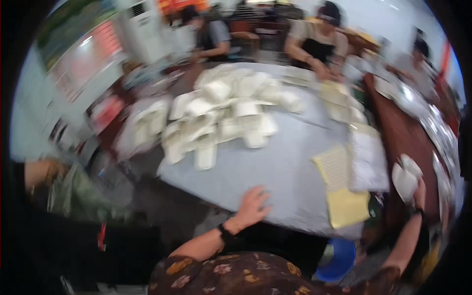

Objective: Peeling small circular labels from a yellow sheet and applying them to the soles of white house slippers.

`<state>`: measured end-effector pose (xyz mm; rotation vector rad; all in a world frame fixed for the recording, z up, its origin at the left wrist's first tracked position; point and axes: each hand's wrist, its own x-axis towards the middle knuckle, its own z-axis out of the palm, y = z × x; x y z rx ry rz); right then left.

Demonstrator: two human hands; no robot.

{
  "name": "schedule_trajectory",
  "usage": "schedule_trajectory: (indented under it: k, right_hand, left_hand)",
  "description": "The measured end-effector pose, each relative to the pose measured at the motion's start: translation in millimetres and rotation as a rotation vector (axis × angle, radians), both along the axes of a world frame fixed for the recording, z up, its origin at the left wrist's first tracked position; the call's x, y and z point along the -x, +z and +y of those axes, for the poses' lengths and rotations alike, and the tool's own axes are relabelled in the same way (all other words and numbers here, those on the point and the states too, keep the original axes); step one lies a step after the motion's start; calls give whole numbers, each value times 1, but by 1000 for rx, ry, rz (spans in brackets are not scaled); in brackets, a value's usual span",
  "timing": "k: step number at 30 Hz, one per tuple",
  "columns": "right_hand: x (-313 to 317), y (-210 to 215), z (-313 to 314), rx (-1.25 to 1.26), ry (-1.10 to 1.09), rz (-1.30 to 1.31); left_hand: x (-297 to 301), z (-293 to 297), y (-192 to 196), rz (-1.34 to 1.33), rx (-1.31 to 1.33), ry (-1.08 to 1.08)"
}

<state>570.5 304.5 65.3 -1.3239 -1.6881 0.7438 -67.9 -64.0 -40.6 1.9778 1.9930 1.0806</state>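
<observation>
At the near edge of the grey surface (pixel 275 172) my left hand (pixel 253 204) lies flat with the fingers spread wide and nothing in it, the palm pressed down as if to steady me while I lean in; a dark band sits at that wrist. My right hand (pixel 418 191) is raised off to the side, over the brown bench (pixel 400 132) that runs beside the surface, and it is closed around a small white packet (pixel 406 178), held up clear of everything else so it does not knock the sheets below. The picture is smeared by movement, so I cannot say for sure whether that packet is one piece or two pressed together. Between my hands, near the right edge of the surface, lie a pale yellow sheet (pixel 346 206) and a ruled cream pad (pixel 334 167), with a white stack (pixel 368 160) just beside them, all laid flat and squared up within easy reach. Farther off, toward the middle, a loose heap of white containers (pixel 221 115) sprawls, piled rather than ordered, well apart from my left hand. Across the surface other people (pixel 317 42) sit bent over their own piles. A blue bucket (pixel 339 258) stands on the floor below the near edge.
</observation>
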Motion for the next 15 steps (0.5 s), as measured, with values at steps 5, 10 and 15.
schedule_trajectory:
  k: [5,10,15]
  right_hand:
    - [8,0,12,260,141,252]
    - [104,15,-40,220,207,296]
    - [206,23,-68,-108,268,76]
  left_hand:
    - [-13,-1,-7,18,-65,103]
    - [-13,-3,-9,5,-63,59]
    - [-16,4,-15,-59,-49,39]
